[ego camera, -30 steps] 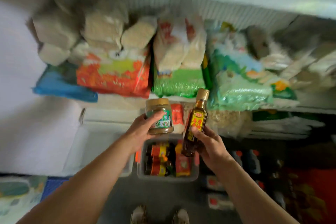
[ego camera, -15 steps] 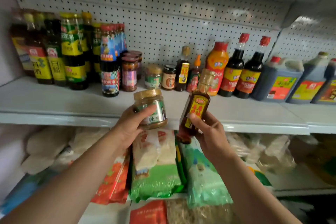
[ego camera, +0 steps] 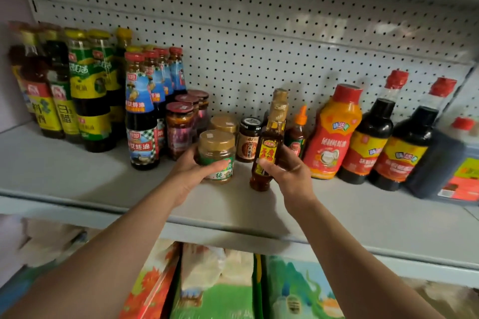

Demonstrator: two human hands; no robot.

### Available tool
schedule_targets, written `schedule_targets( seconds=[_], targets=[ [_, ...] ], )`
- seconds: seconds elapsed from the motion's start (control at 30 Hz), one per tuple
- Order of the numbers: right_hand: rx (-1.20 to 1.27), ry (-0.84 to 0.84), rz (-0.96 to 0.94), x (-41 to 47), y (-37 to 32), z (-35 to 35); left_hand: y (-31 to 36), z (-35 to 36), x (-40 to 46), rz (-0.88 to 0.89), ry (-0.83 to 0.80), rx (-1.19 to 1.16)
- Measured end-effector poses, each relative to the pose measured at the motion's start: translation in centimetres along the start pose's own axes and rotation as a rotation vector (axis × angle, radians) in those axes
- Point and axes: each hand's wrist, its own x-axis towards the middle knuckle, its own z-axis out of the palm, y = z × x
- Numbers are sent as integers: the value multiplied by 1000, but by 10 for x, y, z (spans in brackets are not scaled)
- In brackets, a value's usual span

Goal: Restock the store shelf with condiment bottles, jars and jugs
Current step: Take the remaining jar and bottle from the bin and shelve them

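My left hand [ego camera: 188,175] grips a squat jar [ego camera: 217,155] with a tan lid and a green label, low over the grey shelf [ego camera: 77,171]. A matching jar [ego camera: 223,124] stands right behind it. My right hand [ego camera: 287,172] holds a slim amber oil bottle [ego camera: 269,147] with a yellow-red label and a gold cap, tilted slightly, its base just above the shelf. Both items are in front of the row of small jars and bottles at the back.
Tall dark sauce bottles [ego camera: 88,90] fill the shelf's left; blue-labelled bottles [ego camera: 142,111] and red-lidded jars [ego camera: 178,129] stand beside them. An orange squeeze bottle [ego camera: 331,132], dark bottles [ego camera: 370,137] and a jug [ego camera: 456,160] line the right. Bagged goods [ego camera: 215,287] lie below.
The view rose from the floor crate and lower shelves to the condiment shelf. Both hands carried the jar and the bottle up and forward onto the shelf level.
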Motion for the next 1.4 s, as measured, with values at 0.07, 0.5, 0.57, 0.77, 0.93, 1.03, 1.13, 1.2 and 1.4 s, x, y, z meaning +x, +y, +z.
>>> schedule_targets(
  seconds=[0.07,0.5,0.57,0.77,0.93,1.03,1.13,1.2,1.4],
  targets=[
    [-24,-12,10,9,4,0,-4,-1,9,-4,12,62],
    [-28,159,64,13,1,-12,-21,-15,23,20,-2,110],
    [-30,174,74,12,3,-9,-21,-15,24,24,6,152],
    [-147,517,31,1,-16,11,-23,-16,20,42,67,213],
    [-274,618,-245,-13,-66,44,-16,-24,11,145,237,95],
    [-322,415,-248,-8,-83,74,-12,-29,7,303,385,141],
    [-361,196,-197,10,-85,105,-14,-29,9,387,408,151],
    [-405,68,-152,26,-84,124,-17,-28,12,429,434,184],
    [-468,-205,-31,76,-70,170,-22,-27,20,474,431,151]
  ],
)
